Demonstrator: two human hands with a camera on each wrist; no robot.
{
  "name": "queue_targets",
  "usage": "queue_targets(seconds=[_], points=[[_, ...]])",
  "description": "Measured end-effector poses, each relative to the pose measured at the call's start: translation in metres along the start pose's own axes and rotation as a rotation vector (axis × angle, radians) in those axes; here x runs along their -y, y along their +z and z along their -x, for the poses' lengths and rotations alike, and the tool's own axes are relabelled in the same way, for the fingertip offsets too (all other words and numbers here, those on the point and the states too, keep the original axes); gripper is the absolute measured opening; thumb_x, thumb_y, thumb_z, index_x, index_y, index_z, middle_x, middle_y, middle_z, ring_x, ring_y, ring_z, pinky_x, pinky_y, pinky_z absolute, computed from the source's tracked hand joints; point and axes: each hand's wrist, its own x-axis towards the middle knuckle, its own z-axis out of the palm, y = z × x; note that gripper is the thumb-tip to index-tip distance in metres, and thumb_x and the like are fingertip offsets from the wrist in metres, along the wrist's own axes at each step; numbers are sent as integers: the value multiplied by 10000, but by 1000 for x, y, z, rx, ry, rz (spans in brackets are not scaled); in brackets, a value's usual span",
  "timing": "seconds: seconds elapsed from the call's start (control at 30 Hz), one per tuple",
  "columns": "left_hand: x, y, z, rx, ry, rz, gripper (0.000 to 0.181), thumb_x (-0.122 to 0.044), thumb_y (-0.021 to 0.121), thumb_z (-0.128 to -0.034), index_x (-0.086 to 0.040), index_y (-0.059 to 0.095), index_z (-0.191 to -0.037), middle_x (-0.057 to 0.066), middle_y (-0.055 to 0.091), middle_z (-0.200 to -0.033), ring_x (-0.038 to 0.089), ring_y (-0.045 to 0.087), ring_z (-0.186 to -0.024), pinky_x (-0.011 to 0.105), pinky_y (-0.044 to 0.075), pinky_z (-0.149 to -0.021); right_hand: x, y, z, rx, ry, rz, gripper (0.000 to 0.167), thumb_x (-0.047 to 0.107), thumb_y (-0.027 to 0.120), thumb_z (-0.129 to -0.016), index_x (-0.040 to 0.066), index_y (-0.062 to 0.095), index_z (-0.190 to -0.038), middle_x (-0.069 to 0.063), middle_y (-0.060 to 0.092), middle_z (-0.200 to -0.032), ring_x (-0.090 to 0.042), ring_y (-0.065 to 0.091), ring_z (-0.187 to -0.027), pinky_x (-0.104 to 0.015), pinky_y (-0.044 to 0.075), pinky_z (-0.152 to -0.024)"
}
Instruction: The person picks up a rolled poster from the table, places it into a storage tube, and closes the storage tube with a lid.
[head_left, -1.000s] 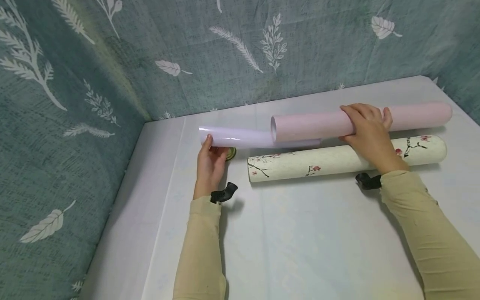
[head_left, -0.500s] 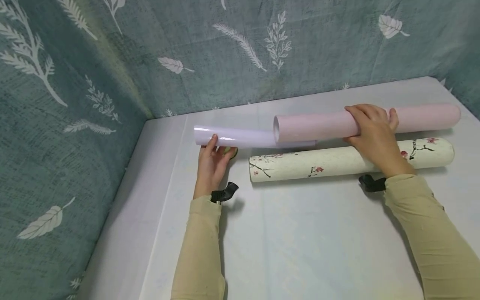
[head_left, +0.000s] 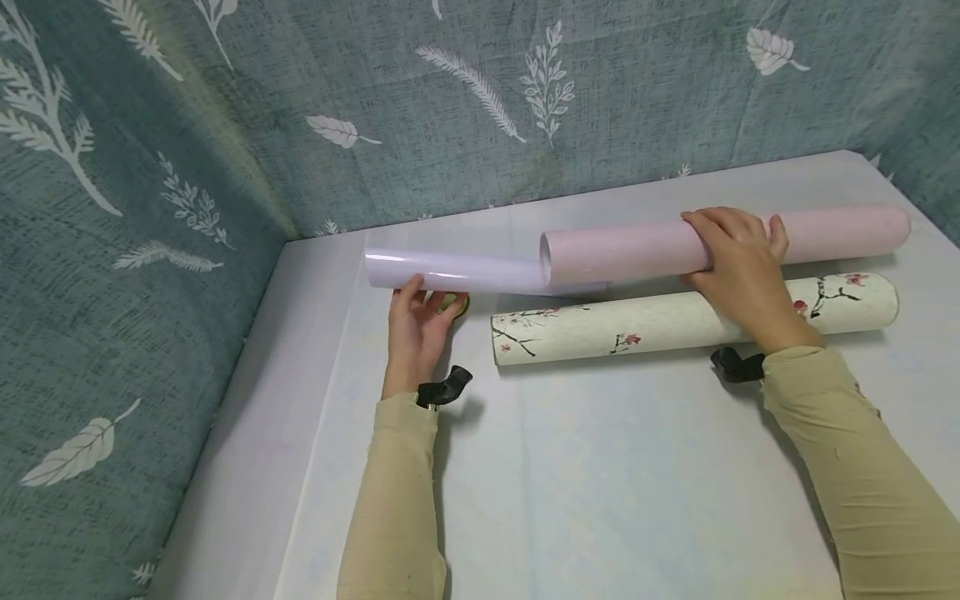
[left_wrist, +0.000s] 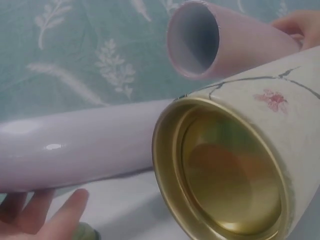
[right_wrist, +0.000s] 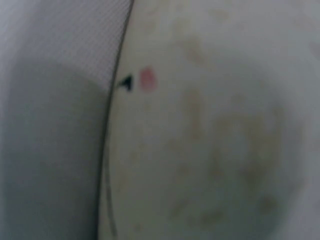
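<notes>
Holding a lilac roll [head_left: 480,273] near its left end, the left hand [head_left: 418,333] is just left of centre in the head view: thumb against the near side, fingers reaching underneath, a narrow and rather loose hold. The right hand [head_left: 742,268], right of centre, arches over a pink roll [head_left: 630,252] and grips it firmly, fingers over the top and thumb on the near side.

The handling of these two looks partway through. Both rolls are in hand and neither has been let go. The pink one's left mouth overlaps the lilac one in the head view, so they are not laid clear of each other. In the upper right of the left wrist view that mouth shows hollow, with the lilac roll outside it; whether the two touch, I cannot tell. Settling and releasing both seems to be what is left.

Below the pink roll, right of centre, a cream roll [head_left: 570,332] with printed blossom lies beneath the right wrist; the right wrist view shows only its blurred surface. Its gold end [left_wrist: 225,175] fills the lower middle of the left wrist view. A small round green thing [head_left: 464,307] peeks out beside the left fingers. White cloth [head_left: 600,467] spreads below, and a leaf-patterned curtain [head_left: 375,75] runs across the top of the frame.
</notes>
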Motion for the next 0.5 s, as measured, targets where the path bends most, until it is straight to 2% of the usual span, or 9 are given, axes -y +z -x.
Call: queue_targets(seconds=[0.27, 0.5], points=[[2, 1, 2, -39, -12, -61, 565, -182, 664, -810, -182, 331, -1266, 127, 394, -1289, 280, 447, -1155, 505, 412, -852, 0, 0, 1, 10, 1, 2, 707, 38, 787, -620, 114, 490, -1257, -101, 466, -1232, -318, 339, -1186, -524, -50, -1004], [-6, -1, 0, -89, 18, -61, 532, -190, 668, -809, -121, 354, -1232, 137, 417, -1224, 295, 479, -1107, 458, 428, -854, 0, 0, 1, 16, 9, 0, 712, 40, 787, -626, 111, 481, -1265, -108, 455, -1244, -321, 326, -1198, -523, -54, -1003]])
